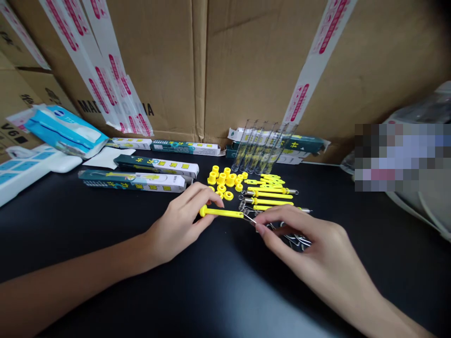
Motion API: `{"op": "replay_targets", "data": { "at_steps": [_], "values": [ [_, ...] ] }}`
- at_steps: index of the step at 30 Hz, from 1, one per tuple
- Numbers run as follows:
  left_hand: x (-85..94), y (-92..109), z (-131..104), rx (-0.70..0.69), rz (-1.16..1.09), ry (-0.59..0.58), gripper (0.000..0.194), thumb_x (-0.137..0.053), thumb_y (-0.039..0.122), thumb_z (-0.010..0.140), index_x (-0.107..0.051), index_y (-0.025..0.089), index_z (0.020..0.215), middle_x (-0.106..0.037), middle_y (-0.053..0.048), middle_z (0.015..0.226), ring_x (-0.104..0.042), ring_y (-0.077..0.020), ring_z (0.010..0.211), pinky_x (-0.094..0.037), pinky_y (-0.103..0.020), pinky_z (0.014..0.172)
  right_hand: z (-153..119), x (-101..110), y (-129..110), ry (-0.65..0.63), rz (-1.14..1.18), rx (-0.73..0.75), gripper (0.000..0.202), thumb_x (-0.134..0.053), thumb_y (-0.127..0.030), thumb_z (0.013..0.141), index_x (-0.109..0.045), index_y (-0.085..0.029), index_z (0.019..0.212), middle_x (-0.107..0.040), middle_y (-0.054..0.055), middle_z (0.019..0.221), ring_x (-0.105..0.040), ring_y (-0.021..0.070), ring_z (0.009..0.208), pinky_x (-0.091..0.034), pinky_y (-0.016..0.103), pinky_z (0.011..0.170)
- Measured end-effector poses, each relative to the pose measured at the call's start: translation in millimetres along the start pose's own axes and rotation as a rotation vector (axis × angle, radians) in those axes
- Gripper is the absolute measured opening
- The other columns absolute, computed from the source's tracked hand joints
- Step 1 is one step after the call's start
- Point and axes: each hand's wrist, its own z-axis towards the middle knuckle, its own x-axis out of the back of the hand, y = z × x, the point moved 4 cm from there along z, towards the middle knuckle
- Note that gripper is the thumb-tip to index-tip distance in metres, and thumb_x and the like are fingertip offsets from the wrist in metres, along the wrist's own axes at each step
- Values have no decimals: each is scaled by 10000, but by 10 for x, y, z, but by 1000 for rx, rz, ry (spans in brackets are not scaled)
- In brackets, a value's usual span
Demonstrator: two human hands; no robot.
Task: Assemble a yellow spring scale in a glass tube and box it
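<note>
Between thumb and fingers, my left hand (pixel 186 218) grips a yellow plastic rod (pixel 225 213) near its wider capped end. At the rod's other end, which has a small hole, my right hand (pixel 310 244) pinches a thin metal wire hook (pixel 249 218). The hook meets the rod's tip; whether it passes through the hole I cannot tell. Just beyond my hands lie yellow caps and rings (pixel 221 179), flat yellow pieces (pixel 269 180), and several yellow rods (pixel 273 202) with metal springs. More metal hooks (pixel 294 238) lie partly hidden behind my right hand.
Clear plastic tubes (pixel 259 150) stand tilted against boxes at the back. Long printed boxes (pixel 132 180) lie at left, with a blue tissue pack (pixel 65 129) and a white power strip (pixel 28 169) farther left. Large cardboard boxes (pixel 246 65) wall off the black table (pixel 197 291).
</note>
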Motion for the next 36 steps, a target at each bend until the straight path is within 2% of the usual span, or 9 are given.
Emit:
{"op": "replay_targets", "data": {
  "at_steps": [3,6,12,18,22,27,31,34,36],
  "values": [
    [-14,33,-17,-45,9,-14,196,-600,48,949,-601,203,1069,-660,-32,1034,-659,-163,980,-532,-278,919,-17,-21,-44,5,-39,80,117,-628,-277,923,-742,-248,927,-783,44,966,-742,198,755,-605,302,662],
    [-20,66,-28,-79,25,-6,208,-639,97,956,-584,186,1136,-692,-33,1033,-669,-159,955,-530,-266,912,-32,-69,-29,-27,17,0,113,-615,-291,919,-716,-241,912,-784,37,916,-727,177,634,-580,286,555],
    [-16,134,-12,-206,61,-54,89,-602,122,990,-628,158,1068,-737,-45,981,-657,-166,909,-521,-275,860,-73,-162,16,-169,257,-135,328,-568,-277,949,-625,-242,1270,-796,6,828,-739,163,636,-614,255,599],
    [3,175,-32,-344,165,-88,155,-504,102,1035,-643,171,1029,-751,-22,940,-666,-163,922,-431,-325,923,-30,-209,-7,-265,337,-199,265,-667,-436,921,-745,-215,1046,-780,23,763,-722,168,640,-580,251,609],
    [32,201,-44,-426,207,-26,252,-436,96,1055,-666,175,990,-784,-21,978,-682,-184,1075,-400,-308,998,-27,-293,22,-368,569,-363,324,-770,-490,822,-782,-191,948,-760,17,693,-663,139,569,-562,237,595],
    [29,260,-46,-513,217,30,322,-395,150,1082,-706,185,1005,-808,-11,964,-708,-174,1115,-416,-282,1023,-17,-351,38,-452,728,-496,307,-879,-427,725,-778,-181,879,-757,5,674,-617,112,559,-533,216,584],
    [45,351,-59,-572,218,119,190,-575,152,1017,-693,217,1151,-767,-51,1165,-625,-199,1282,-420,-314,1109,25,-362,21,-438,794,-468,317,-890,-444,709,-743,-176,793,-745,2,681,-633,116,581,-541,225,604],
    [101,368,-65,-520,116,221,218,-741,190,916,-677,235,1120,-738,-51,1123,-667,-194,1143,-493,-316,1033,40,-373,26,-389,857,-466,385,-898,-478,691,-716,-175,841,-738,-10,655,-634,111,564,-549,223,598],
    [145,301,-52,-368,-22,311,207,-776,223,890,-656,229,1057,-710,-24,996,-671,-167,955,-533,-285,897,39,-372,34,-332,872,-450,402,-874,-498,726,-700,-176,893,-760,-2,672,-636,107,564,-551,215,597]
  ]
}}
